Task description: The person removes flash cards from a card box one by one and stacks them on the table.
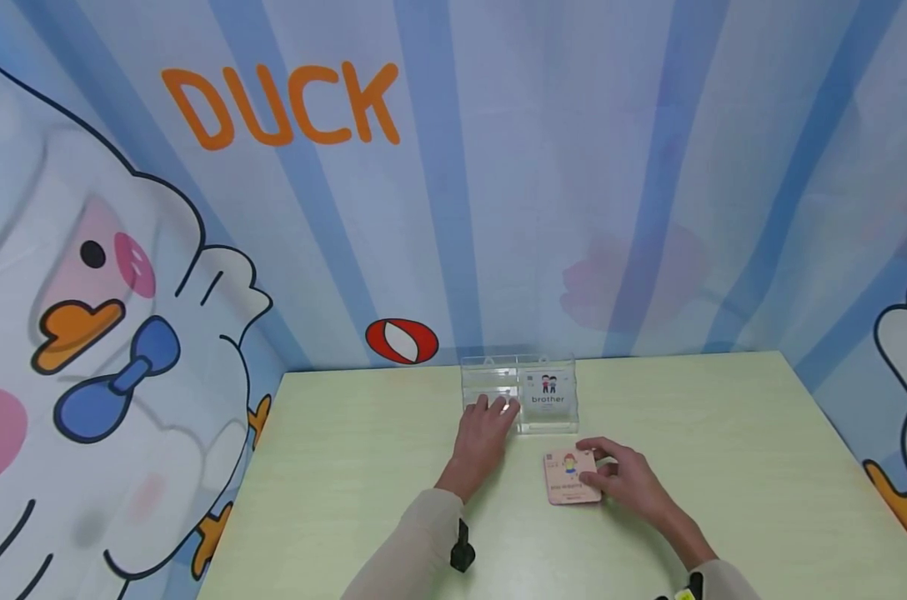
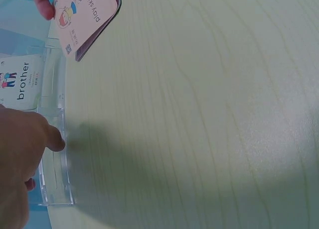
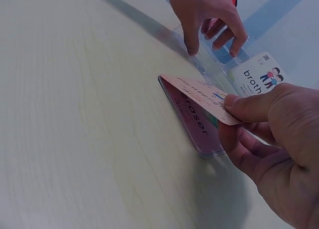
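Note:
My right hand (image 1: 633,482) pinches a pink picture card (image 3: 197,94) between thumb and fingers. One edge of that card is lifted off a small stack. Below it shows a card (image 3: 187,120) lettered "eraser". A clear plastic card holder (image 1: 549,429) with two compartments stands behind the stack, and a white "brother" card (image 1: 548,398) sits in its right compartment. My left hand (image 1: 486,435) is at the left compartment, its fingers bent loosely over it. In the left wrist view the thumb lies at the holder's front lip; nothing shows between the fingers.
The pale wood-grain table (image 1: 333,467) carries the holder and cards. Behind it hangs a blue striped curtain (image 1: 498,167) with duck drawings, close to the holder's back. A black band (image 1: 463,550) hangs at my left wrist.

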A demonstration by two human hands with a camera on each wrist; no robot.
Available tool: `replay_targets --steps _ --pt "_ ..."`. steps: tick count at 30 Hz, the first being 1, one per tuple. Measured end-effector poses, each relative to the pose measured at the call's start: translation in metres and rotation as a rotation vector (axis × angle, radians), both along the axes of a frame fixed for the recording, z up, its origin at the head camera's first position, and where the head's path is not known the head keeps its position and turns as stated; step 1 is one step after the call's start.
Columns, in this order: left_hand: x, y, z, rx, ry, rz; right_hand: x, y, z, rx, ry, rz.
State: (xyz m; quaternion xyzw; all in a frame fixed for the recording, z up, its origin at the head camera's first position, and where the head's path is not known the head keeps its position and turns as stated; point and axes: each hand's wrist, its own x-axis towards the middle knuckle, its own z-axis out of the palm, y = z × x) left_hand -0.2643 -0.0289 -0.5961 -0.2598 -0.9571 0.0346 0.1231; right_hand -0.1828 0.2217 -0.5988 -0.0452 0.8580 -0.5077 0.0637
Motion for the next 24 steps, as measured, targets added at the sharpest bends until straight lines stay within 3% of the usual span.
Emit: replay_targets --steps 14,24 --pt "0.000 0.000 0.000 0.002 -0.001 0.004 -0.002 -0.004 -0.006 0.245 0.100 0.039" --pt "0.000 0.000 -0.001 0.004 -0.011 0.005 -0.001 -0.006 -0.010 0.295 0.125 0.024"
